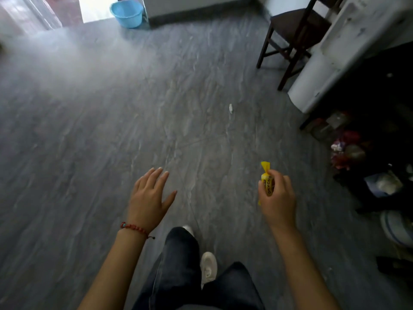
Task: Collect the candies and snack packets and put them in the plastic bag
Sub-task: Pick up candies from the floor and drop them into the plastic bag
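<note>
Candy (266, 184), yellow twist wrapper with dark print, sits in our right hand (278, 195), fingers curled round its middle, one twisted end poking up above the fingers, the other end showing below. We hold it in the air over the grey floor (111, 130), right of centre. Left hand (148, 195) hangs palm down, fingers straight and spread, holding nothing; red bracelet (134, 228) on that wrist. Between the arms we see dark trousers (178, 265) and a white shoe (208, 266). Small white scrap (230, 108) lies on the floor ahead, well apart from both hands; we cannot tell what it is. Blue basin (127, 12) stands far back, dark chair (295, 34) at upper right beside a white table (348, 45), with blurred clutter (344, 151) in shadow under it.
</note>
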Demonstrator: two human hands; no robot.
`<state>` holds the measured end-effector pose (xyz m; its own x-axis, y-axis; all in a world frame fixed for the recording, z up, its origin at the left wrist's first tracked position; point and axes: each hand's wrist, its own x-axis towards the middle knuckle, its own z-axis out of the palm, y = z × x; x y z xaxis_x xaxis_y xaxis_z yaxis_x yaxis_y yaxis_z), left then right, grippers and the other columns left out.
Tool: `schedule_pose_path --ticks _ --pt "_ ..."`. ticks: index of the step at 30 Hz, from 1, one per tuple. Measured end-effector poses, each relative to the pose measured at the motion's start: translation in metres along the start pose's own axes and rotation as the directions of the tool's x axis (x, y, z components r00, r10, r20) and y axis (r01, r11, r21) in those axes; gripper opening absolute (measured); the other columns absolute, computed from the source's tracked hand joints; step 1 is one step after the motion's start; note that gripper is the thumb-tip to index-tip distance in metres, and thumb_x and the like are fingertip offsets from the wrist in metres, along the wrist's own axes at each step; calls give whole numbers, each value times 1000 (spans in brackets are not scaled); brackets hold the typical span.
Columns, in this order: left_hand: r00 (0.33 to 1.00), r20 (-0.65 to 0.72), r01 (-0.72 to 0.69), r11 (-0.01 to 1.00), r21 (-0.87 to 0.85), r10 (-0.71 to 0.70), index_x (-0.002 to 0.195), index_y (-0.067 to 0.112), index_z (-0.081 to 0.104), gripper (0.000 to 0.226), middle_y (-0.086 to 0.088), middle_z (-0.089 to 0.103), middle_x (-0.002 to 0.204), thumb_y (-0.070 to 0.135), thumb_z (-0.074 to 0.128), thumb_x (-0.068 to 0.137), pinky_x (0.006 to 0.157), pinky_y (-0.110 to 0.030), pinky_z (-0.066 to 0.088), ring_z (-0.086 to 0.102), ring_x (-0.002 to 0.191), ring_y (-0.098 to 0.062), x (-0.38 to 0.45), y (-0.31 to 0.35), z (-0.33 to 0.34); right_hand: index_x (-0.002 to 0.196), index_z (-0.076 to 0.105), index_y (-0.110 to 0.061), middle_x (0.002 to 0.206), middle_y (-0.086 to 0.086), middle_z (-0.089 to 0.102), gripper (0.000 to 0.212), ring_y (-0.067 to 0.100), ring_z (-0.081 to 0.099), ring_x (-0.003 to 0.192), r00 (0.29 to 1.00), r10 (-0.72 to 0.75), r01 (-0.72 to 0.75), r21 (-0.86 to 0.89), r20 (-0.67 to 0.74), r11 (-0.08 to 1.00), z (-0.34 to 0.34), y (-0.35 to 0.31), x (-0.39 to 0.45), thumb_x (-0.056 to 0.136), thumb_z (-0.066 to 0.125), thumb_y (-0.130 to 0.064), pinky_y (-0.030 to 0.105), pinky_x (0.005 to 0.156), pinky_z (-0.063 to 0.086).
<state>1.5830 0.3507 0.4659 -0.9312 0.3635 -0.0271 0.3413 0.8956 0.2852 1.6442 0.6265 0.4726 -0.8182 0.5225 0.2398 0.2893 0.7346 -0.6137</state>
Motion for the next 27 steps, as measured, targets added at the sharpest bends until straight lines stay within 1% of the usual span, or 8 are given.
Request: schedule_pose_path --ticks 9,12,14,16,18,20,24,27 --pt "998 -4 -55 998 20 55 116 1 58 75 -20 59 119 59 16 92 93 -48 41 53 112 -37 199 -18 -7 102 61 2 86 23 57 30 38 58 72 998 38 -38 1 -44 999 69 -9 165 74 71 0 30 60 31" --pt "997 -5 -77 997 29 78 114 1 59 68 -20 60 117 56 26 90 90 -48 43 54 110 -37 272 -16 -20 102 61 1 86 22 57 30 38 57 75 996 69 -69 -1 -57 998 86 -12 223 73 71 0 30 64 34" --pt "995 -16 -94 995 45 94 114 2 60 61 -20 60 117 50 35 85 90 -49 43 55 110 -38 319 -12 -27 103 61 -1 89 21 57 30 37 57 76 995 78 -78 14 -69 997 93 -14 259 74 70 -2 34 66 42" --pt "993 -6 -117 992 48 117 115 2 59 59 -20 60 118 47 37 84 91 -49 42 54 111 -38 363 -7 -31 105 60 -3 93 19 57 29 35 57 79 990 126 -125 18 -57 992 99 -13 293 77 68 -5 37 63 49" --pt "992 4 -127 991 50 127 117 2 58 59 -19 59 120 47 37 84 92 -49 41 53 112 -37 400 2 -30 106 60 -3 94 18 57 28 33 57 80 988 142 -142 -5 -57 990 103 -9 323 79 67 -7 31 65 42" --pt "990 6 -140 989 42 140 117 2 58 62 -20 59 119 50 35 86 91 -50 41 53 112 -38 434 14 -25 106 60 -3 94 17 56 28 30 57 79 987 152 -152 1 -58 988 106 -3 354 79 67 -7 29 64 39" --pt "988 26 -150 989 17 150 117 2 57 73 -19 58 120 58 20 91 93 -49 41 52 113 -37 499 42 -6 106 60 -1 93 18 57 28 29 57 76 987 149 -150 -1 -61 989 113 21 422 79 67 -5 25 64 37" --pt "990 43 -135 991 24 134 117 2 57 66 -20 58 120 54 31 88 93 -49 41 53 112 -38 548 68 9 105 60 0 90 19 58 28 24 53 70 992 113 -113 -1 -61 994 116 45 480 78 68 -3 16 62 30"
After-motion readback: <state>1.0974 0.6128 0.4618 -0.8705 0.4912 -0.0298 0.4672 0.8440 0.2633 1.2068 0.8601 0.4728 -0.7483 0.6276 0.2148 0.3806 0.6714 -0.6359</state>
